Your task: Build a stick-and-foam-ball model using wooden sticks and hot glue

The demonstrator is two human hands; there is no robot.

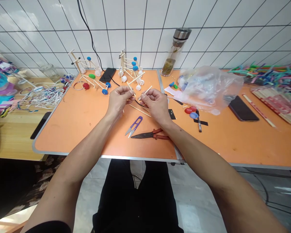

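My left hand [120, 99] pinches a thin wooden stick [129, 86] between thumb and fingers. Close beside it, my right hand [156, 104] grips another wooden stick [148, 90], slanting up to the right. A dark thin strip runs between the fingertips; which hand holds it I cannot tell. Under the hands lies a loose stick [140, 110] on the orange table [72, 129]. Nearer me rest purple thread snips [135, 125] and red-handled long-nose pliers [147, 134], partly behind my right wrist. Behind the hands stands a stick frame with blue caps [133, 66].
Another stick frame [87, 77] stands at the back left beside a phone [107, 75]. A glass tea bottle [176, 51] leans at the wall. Rightward lie a plastic bag [206, 87], a marker [199, 122], a second phone [243, 108] and packed sticks [278, 105].
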